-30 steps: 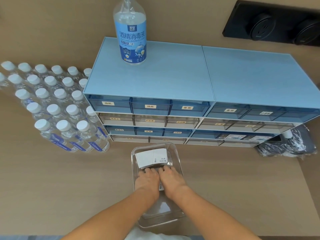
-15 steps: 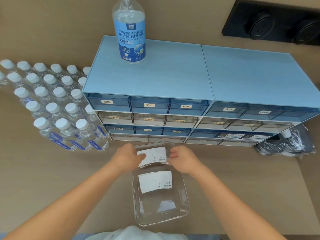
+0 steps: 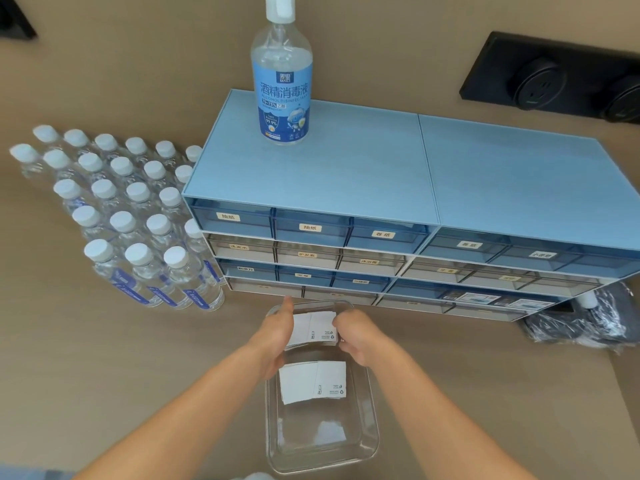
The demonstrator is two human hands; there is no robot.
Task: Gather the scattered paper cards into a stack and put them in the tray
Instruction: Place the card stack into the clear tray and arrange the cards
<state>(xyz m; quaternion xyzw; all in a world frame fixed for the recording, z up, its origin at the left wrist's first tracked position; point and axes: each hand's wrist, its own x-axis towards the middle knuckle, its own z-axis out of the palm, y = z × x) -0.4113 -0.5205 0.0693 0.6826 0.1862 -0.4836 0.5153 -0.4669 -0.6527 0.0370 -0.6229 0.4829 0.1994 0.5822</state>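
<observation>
A clear plastic tray lies on the brown table in front of me. At its far end a stack of white paper cards is held between both hands. My left hand grips the stack's left side, thumb raised. My right hand pinches its right edge. A second white card lies flat in the tray's middle, nearer to me, untouched. A pale patch shows at the tray's near end; I cannot tell whether it is a card or a reflection.
A blue drawer cabinet stands right behind the tray, with a disinfectant bottle on top. Several capped water bottles crowd the table at left. A black plastic-wrapped bundle lies at right. A black socket panel is on the wall.
A second ago both hands pressed on cards in the tray's middle. They moved to the far end and now hold the far stack, with one card left lying in the middle.
</observation>
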